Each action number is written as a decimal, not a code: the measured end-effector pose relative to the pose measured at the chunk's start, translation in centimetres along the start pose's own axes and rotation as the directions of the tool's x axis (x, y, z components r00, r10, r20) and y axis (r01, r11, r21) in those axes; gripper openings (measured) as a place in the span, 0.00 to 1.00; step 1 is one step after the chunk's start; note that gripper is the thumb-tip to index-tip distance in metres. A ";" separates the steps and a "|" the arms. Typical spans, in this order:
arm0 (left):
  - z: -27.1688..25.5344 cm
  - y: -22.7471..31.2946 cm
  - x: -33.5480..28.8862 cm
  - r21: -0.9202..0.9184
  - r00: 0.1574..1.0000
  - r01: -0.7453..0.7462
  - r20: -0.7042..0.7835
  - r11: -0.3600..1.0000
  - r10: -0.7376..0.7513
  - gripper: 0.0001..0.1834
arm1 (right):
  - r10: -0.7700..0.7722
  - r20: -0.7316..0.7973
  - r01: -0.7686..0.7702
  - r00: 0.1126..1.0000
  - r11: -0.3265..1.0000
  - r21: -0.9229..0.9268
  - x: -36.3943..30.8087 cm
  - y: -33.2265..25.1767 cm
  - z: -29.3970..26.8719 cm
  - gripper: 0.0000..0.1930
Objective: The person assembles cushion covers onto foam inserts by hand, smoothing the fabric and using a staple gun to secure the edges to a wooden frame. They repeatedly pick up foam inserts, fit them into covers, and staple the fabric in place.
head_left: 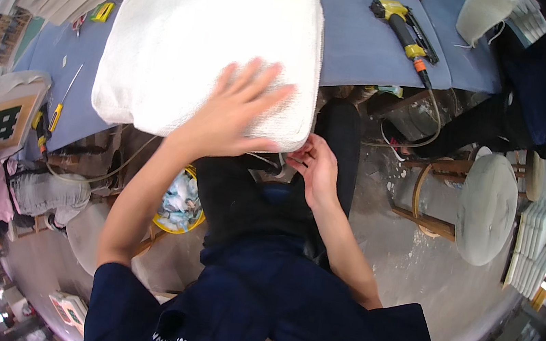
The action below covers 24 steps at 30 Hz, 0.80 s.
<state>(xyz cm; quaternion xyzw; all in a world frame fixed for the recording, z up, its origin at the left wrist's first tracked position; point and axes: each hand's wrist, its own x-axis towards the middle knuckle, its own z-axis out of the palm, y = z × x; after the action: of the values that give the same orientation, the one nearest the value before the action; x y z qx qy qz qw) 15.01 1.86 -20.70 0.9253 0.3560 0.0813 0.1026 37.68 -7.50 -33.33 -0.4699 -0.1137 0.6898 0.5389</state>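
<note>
A white, fabric-covered seat cushion (186, 42) with rounded corners lies on the blue-grey table, its near edge jutting over the front. My left hand (239, 111) rests on its top near the close right part, fingers spread and slightly blurred. At the cushion's near right corner, my right hand (318, 169) has its fingers curled and pinched together by the lower edge. A thin dark cord or strap shows beside those fingertips. What the right fingers hold is too small and partly hidden to make out.
A yellow-and-black air stapler (407, 33) lies right of the cushion, its hose hanging off the edge. Left are a screwdriver (57, 116) and another air tool (40, 129). Below stand a yellow bucket of scraps (180, 206) and a round-seated stool (486, 209). Co-workers are on both sides.
</note>
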 end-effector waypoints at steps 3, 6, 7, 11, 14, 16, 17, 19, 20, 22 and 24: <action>2.8 1.9 3.1 0.035 0.990 -0.108 -0.084 0.994 0.111 0.51 | 0.078 -0.096 -0.074 0.992 0.996 0.041 1.4 -0.5 1.1 0.17; 3.9 2.5 3.0 0.113 0.988 -0.135 -0.055 0.984 0.142 0.49 | 0.098 -0.225 -0.077 0.969 0.992 0.099 2.2 -0.8 3.1 0.21; 3.9 2.6 2.7 0.138 0.990 -0.136 -0.027 0.981 0.141 0.49 | 0.077 -0.258 -0.049 0.963 0.992 0.113 2.5 -0.7 4.1 0.22; 4.3 2.6 3.0 0.126 0.987 -0.156 -0.016 0.980 0.159 0.47 | -0.067 -0.184 0.116 0.981 0.956 0.270 4.3 2.2 5.1 0.30; 4.6 2.3 2.9 0.103 0.978 -0.202 0.071 0.974 0.195 0.45 | -0.066 -0.112 0.100 0.991 0.939 0.328 5.3 5.2 3.8 0.32; 4.1 2.3 3.7 0.117 0.965 -0.235 0.146 0.965 0.217 0.43 | -0.083 -0.054 0.098 0.995 0.914 0.394 5.8 5.4 4.0 0.32; 4.1 2.6 3.7 0.095 0.971 -0.222 0.107 0.970 0.212 0.38 | -0.093 -0.025 0.095 0.995 0.900 0.425 6.2 5.3 3.9 0.32; 5.0 3.1 3.3 0.161 0.975 -0.214 0.089 0.963 0.202 0.32 | 0.023 -0.096 0.016 0.995 0.920 0.391 6.5 5.1 3.4 0.31; 5.3 3.2 3.3 0.193 0.977 -0.208 0.079 0.959 0.196 0.30 | 0.083 -0.132 -0.027 0.988 0.926 0.376 6.5 5.0 3.2 0.31; 5.1 3.1 3.6 0.143 0.974 -0.226 0.009 0.964 0.227 0.17 | 0.089 -0.112 -0.040 0.990 0.923 0.382 6.0 4.7 3.3 0.31; 4.5 2.4 3.4 0.146 0.959 -0.280 0.002 0.949 0.282 0.12 | 0.088 -0.085 -0.049 0.992 0.921 0.386 5.6 4.3 3.8 0.30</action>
<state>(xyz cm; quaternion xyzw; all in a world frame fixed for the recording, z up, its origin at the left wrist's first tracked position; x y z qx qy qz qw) 20.07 1.87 -24.24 0.9707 0.2267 0.0778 0.0194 32.18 -3.09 -37.10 -0.3933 0.0672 0.6925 0.6010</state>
